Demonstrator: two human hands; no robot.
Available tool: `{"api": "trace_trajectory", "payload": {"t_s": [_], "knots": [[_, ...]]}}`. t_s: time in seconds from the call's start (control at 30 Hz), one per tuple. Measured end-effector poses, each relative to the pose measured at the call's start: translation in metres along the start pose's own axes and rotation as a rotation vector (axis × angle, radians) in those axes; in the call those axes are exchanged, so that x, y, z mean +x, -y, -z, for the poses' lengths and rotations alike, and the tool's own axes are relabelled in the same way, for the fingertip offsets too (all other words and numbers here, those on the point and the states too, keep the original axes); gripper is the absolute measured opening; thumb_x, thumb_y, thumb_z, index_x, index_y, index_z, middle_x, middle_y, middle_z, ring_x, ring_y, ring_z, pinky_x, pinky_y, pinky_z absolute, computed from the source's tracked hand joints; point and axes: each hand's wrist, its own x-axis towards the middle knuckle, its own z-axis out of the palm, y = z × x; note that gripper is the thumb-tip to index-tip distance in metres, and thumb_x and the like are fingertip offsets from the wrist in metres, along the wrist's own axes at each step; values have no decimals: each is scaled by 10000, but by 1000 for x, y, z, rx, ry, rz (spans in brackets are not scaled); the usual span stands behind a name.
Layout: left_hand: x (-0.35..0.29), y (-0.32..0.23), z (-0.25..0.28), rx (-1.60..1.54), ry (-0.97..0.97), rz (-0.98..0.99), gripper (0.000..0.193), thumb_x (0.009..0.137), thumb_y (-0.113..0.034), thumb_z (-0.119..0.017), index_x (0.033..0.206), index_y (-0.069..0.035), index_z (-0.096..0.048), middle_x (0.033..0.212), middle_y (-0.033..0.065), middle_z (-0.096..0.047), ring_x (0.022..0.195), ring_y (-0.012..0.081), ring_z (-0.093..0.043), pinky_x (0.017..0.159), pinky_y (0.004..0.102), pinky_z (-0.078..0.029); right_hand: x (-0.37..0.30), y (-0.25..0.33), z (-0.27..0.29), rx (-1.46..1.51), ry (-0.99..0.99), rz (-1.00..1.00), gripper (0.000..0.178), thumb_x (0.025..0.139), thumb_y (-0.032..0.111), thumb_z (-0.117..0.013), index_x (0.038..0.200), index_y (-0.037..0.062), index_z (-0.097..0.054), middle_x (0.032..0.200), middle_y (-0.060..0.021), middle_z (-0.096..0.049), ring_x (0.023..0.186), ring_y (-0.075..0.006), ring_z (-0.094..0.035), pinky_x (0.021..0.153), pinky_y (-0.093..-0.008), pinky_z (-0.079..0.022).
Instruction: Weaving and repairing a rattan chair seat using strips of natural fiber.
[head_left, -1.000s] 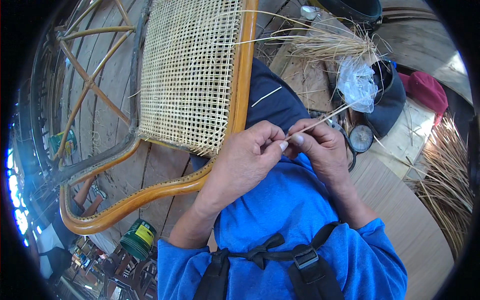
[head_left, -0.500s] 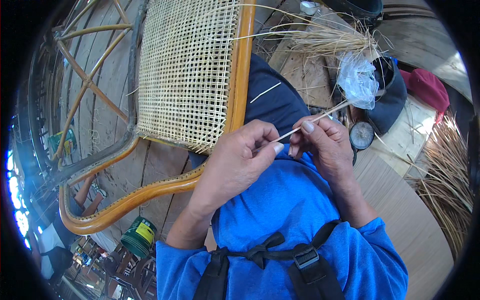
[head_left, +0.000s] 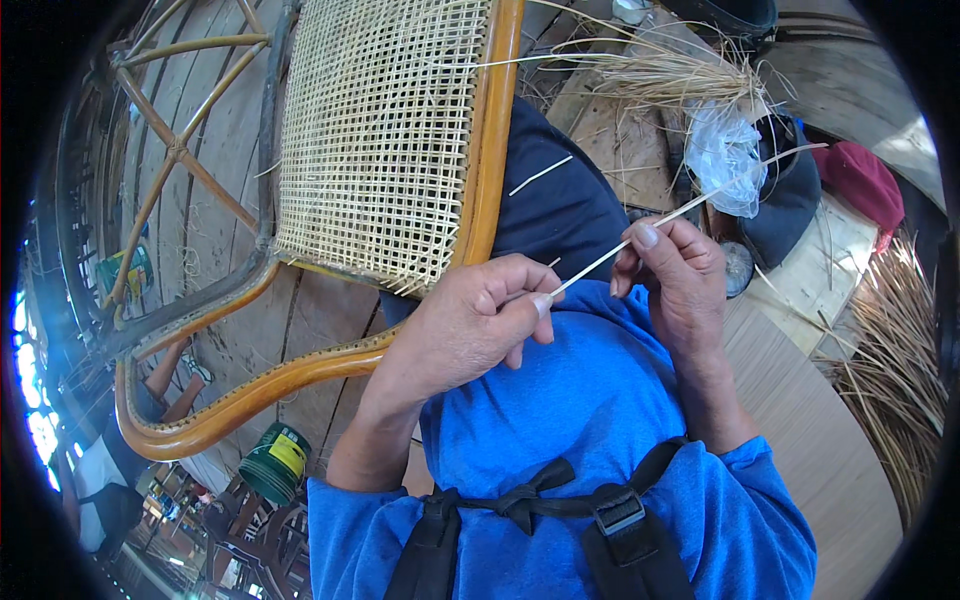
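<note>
Strip (head_left: 590, 268) spans hands (head_left: 470, 322); right grip unclear.

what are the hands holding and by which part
A thin pale strand: the left hand pinches it at its lower visible end, the right hand partway along; its far end is free.

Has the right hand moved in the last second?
Yes: judged against the orange-brown chair frame, the right hand has shifted rightward, farther from it, and slightly up the picture.
</note>
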Motion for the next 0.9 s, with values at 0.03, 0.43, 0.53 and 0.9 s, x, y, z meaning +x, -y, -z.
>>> {"api": "trace_trajectory", "payload": {"t_s": [0.03,0.43,0.53,0.9], "knots": [[-1,1,2,-2,-3,0,161,893,-137,-516,935,2,-584,700,15,-600,496,20,-490,436,139,-369,1,1,2,-9,-18,10,183,890,162,-563,845,-13,-595,696,-77,-603,559,-134,-586,501,-235,-475],[-10,14,26,24,-58,53,140,862,-162,-530,850,-31,-578,652,-24,-552,501,22,-433,441,169,-345,4,1,12,28,-48,30,221,900,194,-550,860,-17,-604,690,-79,-600,553,-149,-589,510,-240,-475],[-8,18,28,13,-62,65,140,864,-165,-529,841,-37,-580,640,-39,-523,521,17,-411,459,164,-326,4,0,14,23,-51,35,235,905,204,-542,870,-19,-606,697,-81,-603,552,-148,-590,515,-240,-479],[29,56,24,-62,-226,-115,136,850,-145,-589,916,-27,-601,742,-38,-544,616,28,-467,553,173,-386,10,-92,117,-1649,-368,73,576,738,200,-670,1246,64,-435,1253,-153,-450,1128,-352,-441,912,-413,-396]]}}
